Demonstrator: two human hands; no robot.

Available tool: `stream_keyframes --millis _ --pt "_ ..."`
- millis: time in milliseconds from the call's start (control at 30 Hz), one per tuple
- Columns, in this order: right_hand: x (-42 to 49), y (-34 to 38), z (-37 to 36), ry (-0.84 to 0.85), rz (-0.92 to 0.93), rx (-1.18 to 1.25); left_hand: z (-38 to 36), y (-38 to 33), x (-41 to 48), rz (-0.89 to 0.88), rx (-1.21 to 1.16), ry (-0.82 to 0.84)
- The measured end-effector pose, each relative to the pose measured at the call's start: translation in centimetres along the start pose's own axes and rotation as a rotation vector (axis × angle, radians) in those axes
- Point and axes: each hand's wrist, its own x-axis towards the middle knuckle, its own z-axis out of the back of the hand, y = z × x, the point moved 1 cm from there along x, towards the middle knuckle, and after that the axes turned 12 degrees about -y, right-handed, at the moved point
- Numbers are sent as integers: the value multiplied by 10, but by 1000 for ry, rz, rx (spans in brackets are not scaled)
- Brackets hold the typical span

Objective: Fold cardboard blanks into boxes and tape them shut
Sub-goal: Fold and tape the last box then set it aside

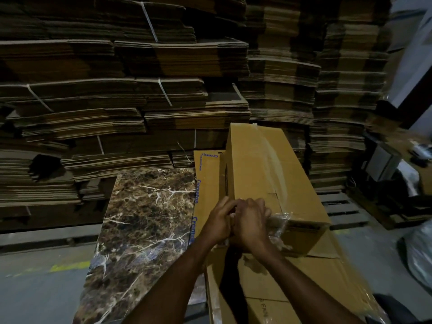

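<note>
Head view: left grip and right grip meet, fingers curled, at the near end of the cardboard box. Right holds crumpled clear tape; left's hold unclear. Box long axis runs straight ahead of both; right grip nearer its taped seam.

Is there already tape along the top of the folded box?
Yes, a clear tape strip runs along the top seam of the box.
</note>
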Motion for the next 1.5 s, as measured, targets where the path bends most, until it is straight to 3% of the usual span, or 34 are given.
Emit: stream_keyframes --millis 200,433,767,1200,1367,1500 --pt "-22 -37 0 -122 396 117 -1 8 9 -52 56 85" --pt "-36 -68 -19 -253 613 239 2 13 5 -89 199 185" --pt "-58 -68 -52 -296 454 225 30 21 21 -18 290 444" --pt "-92 -129 -46 -120 436 143 37 4 19 -19 283 490" --pt "-101 -157 -9 -53 257 251 28 1 12 53 226 443" --pt "-111 -127 24 -289 -118 646 21 -15 0 69 209 349"
